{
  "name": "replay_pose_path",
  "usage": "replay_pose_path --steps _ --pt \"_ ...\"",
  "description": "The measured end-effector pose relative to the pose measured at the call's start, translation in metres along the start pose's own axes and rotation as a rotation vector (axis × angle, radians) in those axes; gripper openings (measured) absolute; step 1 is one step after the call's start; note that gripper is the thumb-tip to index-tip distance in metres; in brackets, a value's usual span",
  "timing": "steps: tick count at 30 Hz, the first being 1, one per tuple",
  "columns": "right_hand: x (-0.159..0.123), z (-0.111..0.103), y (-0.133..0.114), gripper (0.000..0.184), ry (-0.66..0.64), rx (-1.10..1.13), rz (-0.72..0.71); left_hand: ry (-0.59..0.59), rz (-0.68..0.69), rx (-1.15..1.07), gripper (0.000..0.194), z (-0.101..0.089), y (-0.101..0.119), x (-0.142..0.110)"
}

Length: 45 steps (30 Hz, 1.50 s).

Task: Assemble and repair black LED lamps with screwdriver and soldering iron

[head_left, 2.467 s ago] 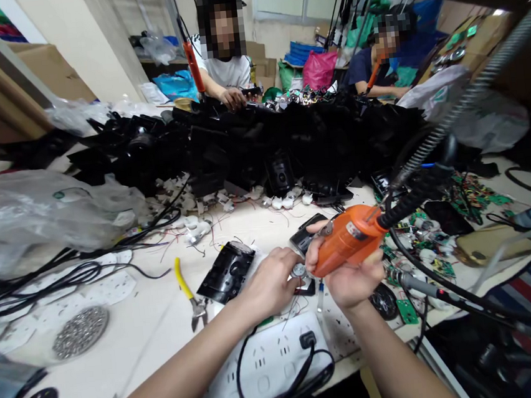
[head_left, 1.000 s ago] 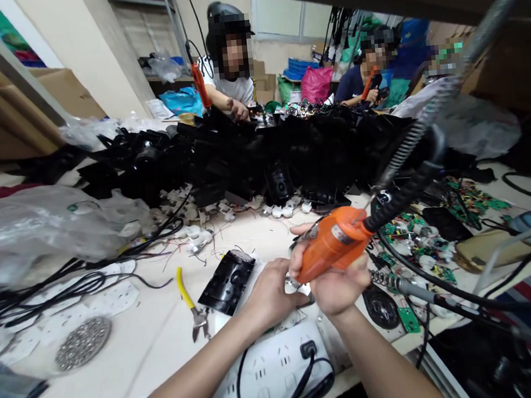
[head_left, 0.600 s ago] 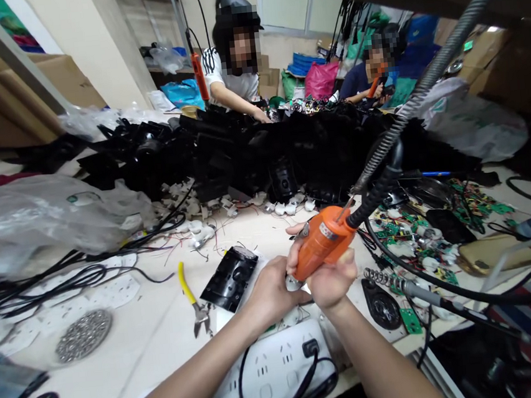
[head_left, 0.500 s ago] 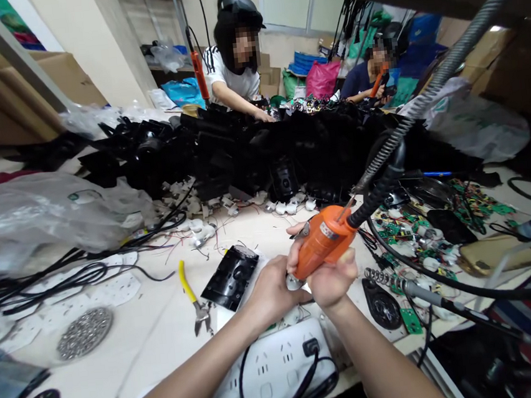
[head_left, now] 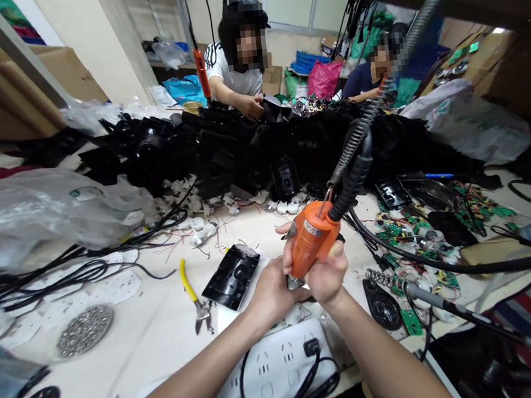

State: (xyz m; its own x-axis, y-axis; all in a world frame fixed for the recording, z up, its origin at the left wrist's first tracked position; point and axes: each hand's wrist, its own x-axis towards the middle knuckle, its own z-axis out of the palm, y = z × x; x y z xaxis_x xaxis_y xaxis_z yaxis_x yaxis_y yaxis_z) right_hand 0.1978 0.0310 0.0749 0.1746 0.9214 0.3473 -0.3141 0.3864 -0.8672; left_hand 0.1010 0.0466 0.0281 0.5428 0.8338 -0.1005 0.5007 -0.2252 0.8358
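Observation:
My right hand (head_left: 323,275) grips an orange electric screwdriver (head_left: 310,238), tilted nose-down, with a black coiled cable (head_left: 355,153) rising from its top. My left hand (head_left: 269,292) is closed just under the screwdriver's tip, fingers pinched round a small part that the hands mostly hide. Both hands hover over the pale table (head_left: 156,334), right above a white power strip (head_left: 272,367). A black plastic housing (head_left: 231,276) lies just left of my left hand.
Yellow-handled pliers (head_left: 191,294) lie left of the housing. A large heap of black housings (head_left: 241,145) fills the table's middle. Green circuit boards and wires (head_left: 414,235) crowd the right. Plastic bags (head_left: 45,211) and black cables sit left. Two people work across the table.
The screwdriver has swung from nearly level to steeply upright and shifted left and slightly down. My left hand has stayed closed beneath its tip.

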Motion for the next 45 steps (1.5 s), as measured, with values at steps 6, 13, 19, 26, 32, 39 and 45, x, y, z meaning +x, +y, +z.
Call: replay_pose_path --steps 6,13,19,26,32,39,45 --pt "0.004 0.000 0.001 0.079 0.055 0.076 0.058 0.041 -0.023 -0.001 0.019 0.003 0.003 0.000" --pt "0.013 0.000 0.011 0.084 0.065 0.049 0.149 0.051 -0.053 0.014 0.031 0.005 0.001 0.001" --pt "0.009 0.000 -0.001 0.082 0.018 0.065 0.102 0.039 -0.039 0.043 0.027 0.003 0.001 0.000" --pt "-0.005 -0.020 -0.048 0.078 0.009 0.034 -0.023 0.005 -0.013 0.056 0.037 0.002 0.002 0.002" --pt "-0.008 -0.021 -0.028 0.080 0.102 0.018 -0.031 -0.007 -0.024 0.076 0.042 0.000 0.005 0.000" --pt "-0.009 -0.020 -0.022 0.082 0.144 -0.039 -0.027 -0.007 -0.035 0.087 0.042 -0.001 0.007 0.001" --pt "-0.008 -0.023 -0.020 0.081 0.144 -0.045 0.007 -0.013 -0.021 0.089 0.038 -0.002 0.008 -0.001"
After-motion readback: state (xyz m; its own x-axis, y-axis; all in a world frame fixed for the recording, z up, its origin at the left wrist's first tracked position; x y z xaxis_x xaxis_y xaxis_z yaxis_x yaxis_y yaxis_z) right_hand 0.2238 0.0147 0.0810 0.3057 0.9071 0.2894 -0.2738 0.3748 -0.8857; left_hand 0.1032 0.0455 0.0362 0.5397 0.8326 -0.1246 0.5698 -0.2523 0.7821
